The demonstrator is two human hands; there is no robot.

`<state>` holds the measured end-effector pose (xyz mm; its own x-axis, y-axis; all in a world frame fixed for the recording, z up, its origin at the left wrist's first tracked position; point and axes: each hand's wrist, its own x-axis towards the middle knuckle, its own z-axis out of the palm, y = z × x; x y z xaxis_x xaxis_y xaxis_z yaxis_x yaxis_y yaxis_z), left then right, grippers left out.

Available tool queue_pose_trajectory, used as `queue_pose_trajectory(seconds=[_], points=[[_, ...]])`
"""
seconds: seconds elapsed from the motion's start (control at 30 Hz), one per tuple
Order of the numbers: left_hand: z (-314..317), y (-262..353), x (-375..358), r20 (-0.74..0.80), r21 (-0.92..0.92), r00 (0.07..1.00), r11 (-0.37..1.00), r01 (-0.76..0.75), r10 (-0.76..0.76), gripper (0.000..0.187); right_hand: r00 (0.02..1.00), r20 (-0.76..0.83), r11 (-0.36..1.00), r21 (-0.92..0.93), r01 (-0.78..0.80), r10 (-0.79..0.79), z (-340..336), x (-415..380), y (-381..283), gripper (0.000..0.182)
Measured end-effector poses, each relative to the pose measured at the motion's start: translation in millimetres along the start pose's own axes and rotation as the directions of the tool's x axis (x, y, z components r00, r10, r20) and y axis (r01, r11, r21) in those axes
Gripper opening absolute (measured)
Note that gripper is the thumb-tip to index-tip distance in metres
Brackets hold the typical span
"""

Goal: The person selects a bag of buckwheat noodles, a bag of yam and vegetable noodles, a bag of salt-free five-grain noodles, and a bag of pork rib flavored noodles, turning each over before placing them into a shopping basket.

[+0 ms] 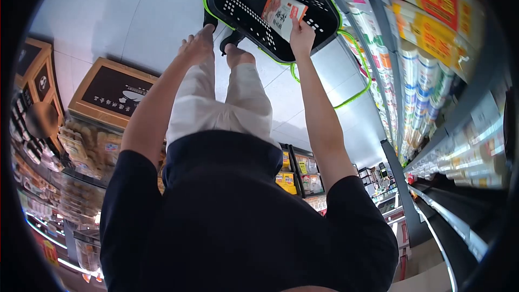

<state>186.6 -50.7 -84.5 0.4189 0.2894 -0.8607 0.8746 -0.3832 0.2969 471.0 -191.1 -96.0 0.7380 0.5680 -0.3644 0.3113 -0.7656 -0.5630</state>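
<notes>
My right hand (301,38) reaches into a black shopping basket (238,21) with a bright green rim. Its fingers are closed on the edge of a flat food packet (277,12), white and orange with printed characters and a food picture. The packet lies tilted inside the basket, over its perforated wall. My left hand (198,48) is empty beside my lower leg, overlapping the white trousers (203,78) in this view. Its fingers are apart and slightly bent. The basket sits just in front of my black shoes (231,40).
A green basket handle (352,101) hangs out at the right. Shelves with wrapped rolls and cartons (432,11) run close along my right side. To the left stands a brown display box (111,92) near racks of packaged food (81,148). Pale floor tiles (124,11) lie between.
</notes>
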Motion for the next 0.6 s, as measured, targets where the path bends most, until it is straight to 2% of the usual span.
queue_pose_trajectory(seconds=[0.03,0.07,0.1,0.13,0.17,0.2,0.27,0.3,0.33,0.37,0.4,0.43,0.53,0.57,0.6], points=[[-7.2,8.8,-3.0,-0.048,-0.033,0.999,0.999,0.006,-0.008,0.043,1.000,0.002,1.000,-0.005,0.003,-0.003,19.6,15.9,20.2,0.030],[32.5,-10.9,19.0,-0.037,-0.038,0.999,0.999,0.015,-0.017,0.043,1.000,0.005,1.000,-0.011,0.004,-0.004,37.8,29.1,40.0,0.029],[94.5,-43.0,48.6,-0.137,-0.034,0.989,0.998,0.060,-0.064,0.044,1.000,0.014,1.000,-0.015,0.001,0.000,52.7,42.1,48.3,0.029],[90.3,-33.8,53.8,-0.237,-0.033,0.965,0.994,0.105,-0.110,0.045,1.000,0.010,1.000,0.015,-0.004,0.003,67.7,56.6,53.6,0.031],[89.0,-22.9,52.9,-0.247,-0.153,0.931,0.959,0.238,-0.270,0.045,1.000,0.012,0.999,0.042,-0.012,0.012,81.3,66.0,58.8,0.034],[83.5,-13.4,52.0,-0.229,-0.157,0.932,0.956,0.248,-0.280,0.045,0.998,0.048,0.997,-0.064,-0.037,0.040,99.3,79.8,75.6,0.033],[78.8,-14.1,61.5,-0.243,-0.120,0.936,0.966,0.230,-0.253,0.042,0.997,0.000,0.988,0.139,-0.072,0.073,144.4,101.7,103.2,0.031],[81.0,-18.3,61.5,-0.233,-0.116,0.935,0.962,0.247,-0.268,0.042,0.988,0.055,0.969,0.195,-0.150,0.142,151.4,106.9,93.7,0.030],[82.0,-21.9,63.9,-0.239,-0.107,0.943,0.972,0.210,-0.230,0.041,0.996,0.015,0.974,0.207,-0.089,0.088,174.8,119.7,110.0,0.031],[81.6,-24.8,68.0,-0.250,-0.097,0.950,0.981,0.169,-0.188,0.040,0.993,0.018,0.969,0.219,-0.116,0.115,195.6,131.7,126.1,0.031],[72.0,-20.5,67.9,-0.245,-0.093,0.950,0.980,0.176,-0.194,0.040,0.989,0.021,0.963,0.226,-0.146,0.145,208.2,138.1,131.6,0.031],[57.0,-11.4,64.7,-0.218,-0.135,0.946,0.968,0.213,-0.239,0.037,0.976,0.088,0.927,0.305,-0.217,0.199,208.2,139.5,120.1,0.034],[46.4,-8.3,67.6,-0.203,-0.178,0.938,0.952,0.247,-0.282,0.033,0.981,0.029,0.916,0.355,-0.187,0.189,255.2,159.7,168.4,0.036],[45.6,-10.4,69.9,-0.222,-0.182,0.936,0.955,0.236,-0.273,0.031,0.957,0.078,0.922,0.255,-0.290,0.279,264.7,167.1,182.9,0.035],[44.2,-11.1,71.4,-0.223,-0.172,0.934,0.955,0.243,-0.278,0.031,0.935,0.111,0.849,0.394,-0.352,0.336,262.6,163.8,171.7,0.034]])
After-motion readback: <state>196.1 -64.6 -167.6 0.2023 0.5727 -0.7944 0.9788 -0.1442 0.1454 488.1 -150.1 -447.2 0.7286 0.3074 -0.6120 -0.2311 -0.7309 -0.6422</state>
